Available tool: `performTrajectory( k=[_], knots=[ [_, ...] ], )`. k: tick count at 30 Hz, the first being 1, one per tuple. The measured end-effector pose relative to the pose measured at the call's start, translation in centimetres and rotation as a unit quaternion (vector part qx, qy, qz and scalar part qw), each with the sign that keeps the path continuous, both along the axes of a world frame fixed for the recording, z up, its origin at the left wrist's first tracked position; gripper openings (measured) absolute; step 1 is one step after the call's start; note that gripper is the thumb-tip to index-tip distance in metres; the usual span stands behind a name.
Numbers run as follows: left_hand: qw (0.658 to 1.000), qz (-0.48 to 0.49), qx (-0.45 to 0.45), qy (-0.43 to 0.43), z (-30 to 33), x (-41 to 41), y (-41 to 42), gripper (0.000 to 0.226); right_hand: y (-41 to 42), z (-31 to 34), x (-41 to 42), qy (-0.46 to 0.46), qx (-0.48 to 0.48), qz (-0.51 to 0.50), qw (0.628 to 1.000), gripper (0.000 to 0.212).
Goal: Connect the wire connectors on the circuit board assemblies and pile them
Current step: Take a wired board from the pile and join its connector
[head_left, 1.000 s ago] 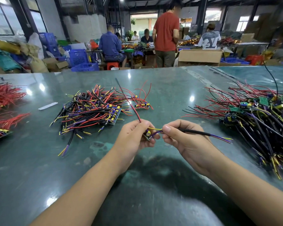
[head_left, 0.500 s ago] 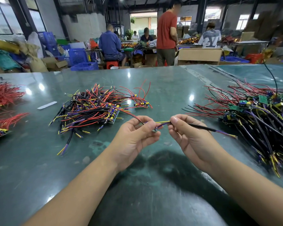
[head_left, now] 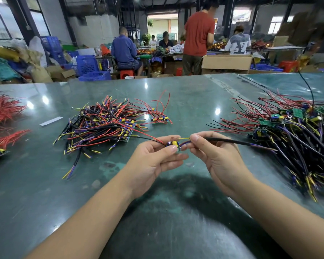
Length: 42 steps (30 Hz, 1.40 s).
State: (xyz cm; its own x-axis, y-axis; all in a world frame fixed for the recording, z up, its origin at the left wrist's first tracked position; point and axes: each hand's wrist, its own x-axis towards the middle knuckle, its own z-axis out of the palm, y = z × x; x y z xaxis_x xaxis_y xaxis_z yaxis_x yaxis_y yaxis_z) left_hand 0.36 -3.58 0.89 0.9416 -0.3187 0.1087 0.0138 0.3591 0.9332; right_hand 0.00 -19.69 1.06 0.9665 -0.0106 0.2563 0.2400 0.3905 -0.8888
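The board (head_left: pixel 173 145) is a small green circuit board carrying a yellow capacitor, held just above the desk (head_left: pixel 176 94) between the two hands. It looks very light, and stiff only in the board itself; the leads that trail from it are thin and limp, so they will flop and snag on anything near. The solder joints and the upright parts are probably the weak spots, so the safest hold is on the board's edges, not on the components or by a wire alone.

The left hand (head_left: pixel 153 156) grips the board, thumb on top and fingers curled beneath. A red wire (head_left: pixel 151 138) runs from it back toward the left. The right hand (head_left: pixel 213 156) pinches the black sleeved cable (head_left: pixel 230 141) close to where its yellow and purple cores enter the board; a grip this near the end should give the most control for mating a connector, though the connector itself is too small to make out.

Beyond the left hand lies the left pile (head_left: pixel 101 126), a tangle of wired boards. A larger, looser right pile (head_left: pixel 297 135) sprawls near the right hand. Bundles of red leads (head_left: pixel 4 109) sit at the far left edge of the desk.
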Motion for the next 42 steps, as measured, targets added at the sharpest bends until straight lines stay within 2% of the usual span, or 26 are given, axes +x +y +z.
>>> performTrajectory(
  k=[5,9,11,15,18,23,27,31,35,37,42],
  knots=[
    [1.0,0.016,-0.02,-0.018,0.0,0.0,-0.2,0.036,0.0,0.1,0.2,0.045,0.038,-0.001,0.998,0.009],
    [1.0,0.017,-0.004,-0.018,-0.2,0.0,-0.3,0.027,0.0,0.5,0.0,0.083,0.079,0.003,0.993,0.023],
    [1.0,0.02,0.006,-0.011,-0.3,-0.1,-0.5,0.029,0.1,0.5,-0.1,0.085,0.063,-0.01,0.994,0.026],
    [0.999,0.044,0.004,0.026,-0.5,-0.2,-0.9,0.021,0.6,0.2,-0.3,0.071,-0.045,-0.023,0.996,0.026],
    [0.997,0.056,-0.006,0.053,-0.5,0.0,-0.9,0.012,0.7,0.1,-0.4,0.064,-0.055,-0.011,0.996,0.025],
    [0.996,0.055,-0.042,0.06,0.1,0.0,-0.5,0.01,0.6,0.2,-0.4,0.063,0.053,0.086,0.993,0.014],
    [0.99,0.123,-0.026,0.06,0.4,0.3,0.1,0.017,0.3,0.3,0.1,0.059,0.107,0.04,0.992,0.004],
    [0.987,0.149,-0.033,0.053,0.6,0.5,0.5,0.018,-0.5,0.7,0.9,0.086,0.202,-0.041,0.975,0.023],
    [0.987,0.148,-0.042,0.053,0.5,0.4,0.3,0.017,-1.0,0.6,1.2,0.095,0.231,-0.047,0.967,0.041],
    [0.986,0.15,-0.044,0.051,0.5,0.5,0.4,0.016,-1.1,0.5,1.4,0.094,0.198,-0.058,0.974,0.044],
    [0.986,0.161,-0.016,0.025,0.6,0.7,0.8,0.017,-1.9,0.4,2.0,0.092,-0.039,-0.128,0.987,0.045]
  ],
)
